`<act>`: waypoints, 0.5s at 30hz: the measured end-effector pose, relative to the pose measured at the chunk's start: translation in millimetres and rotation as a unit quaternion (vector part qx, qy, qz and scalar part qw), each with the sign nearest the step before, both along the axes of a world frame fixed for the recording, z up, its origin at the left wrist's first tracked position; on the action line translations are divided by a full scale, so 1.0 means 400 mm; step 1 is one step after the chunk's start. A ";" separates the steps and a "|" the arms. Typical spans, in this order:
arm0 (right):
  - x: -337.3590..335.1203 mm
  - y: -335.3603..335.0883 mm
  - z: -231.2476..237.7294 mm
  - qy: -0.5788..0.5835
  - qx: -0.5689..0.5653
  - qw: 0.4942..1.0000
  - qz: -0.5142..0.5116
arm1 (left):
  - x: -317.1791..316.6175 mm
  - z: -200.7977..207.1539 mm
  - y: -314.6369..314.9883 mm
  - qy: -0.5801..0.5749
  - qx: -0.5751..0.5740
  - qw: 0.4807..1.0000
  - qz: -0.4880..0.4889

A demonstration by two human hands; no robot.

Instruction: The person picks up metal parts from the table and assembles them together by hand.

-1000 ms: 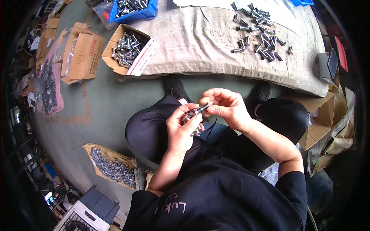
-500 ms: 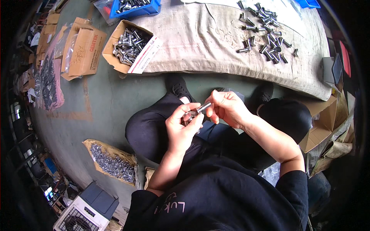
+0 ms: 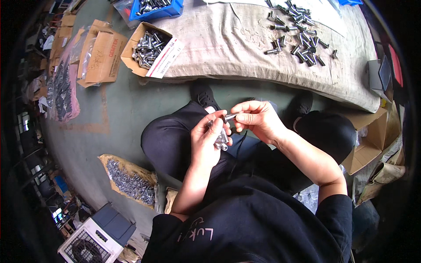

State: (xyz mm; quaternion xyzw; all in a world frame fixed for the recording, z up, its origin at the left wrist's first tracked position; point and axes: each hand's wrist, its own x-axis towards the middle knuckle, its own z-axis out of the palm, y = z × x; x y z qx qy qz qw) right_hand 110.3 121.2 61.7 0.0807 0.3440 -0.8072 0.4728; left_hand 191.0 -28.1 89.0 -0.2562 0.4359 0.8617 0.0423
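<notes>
My left hand (image 3: 204, 139) is closed around several shiny metal bolt-like pins (image 3: 222, 141), whose ends stick out below the fingers. My right hand (image 3: 259, 122) pinches the shaft of one metal pin (image 3: 230, 116) between thumb and fingertips. The wider head of that pin points left and meets the fingertips of my left hand. Both hands are above my lap, close together. How many pins lie in the left palm is hidden by the fingers.
Ahead, a cloth-covered surface (image 3: 219, 52) bears loose metal pins (image 3: 307, 46) at the right. An open carton (image 3: 127, 55) of pins and a blue bin (image 3: 175, 9) stand at its left. A tray of small metal parts (image 3: 131, 184) and a fan unit (image 3: 94, 236) are lower left.
My right hand has shifted its fingers onto the pin's shaft, and the pin has turned more level. My left hand has rolled, so more pin ends show beneath it.
</notes>
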 end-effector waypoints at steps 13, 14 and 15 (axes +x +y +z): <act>0.052 0.052 0.046 0.041 -0.043 0.997 -0.051 | 0.004 0.048 0.066 0.001 0.003 1.000 0.013; 0.053 0.055 0.046 0.039 -0.049 0.997 -0.055 | 0.004 0.051 0.069 0.000 -0.003 1.000 0.009; 0.054 0.057 0.046 0.038 -0.052 0.996 -0.054 | 0.005 0.052 0.070 0.004 -0.006 1.000 0.007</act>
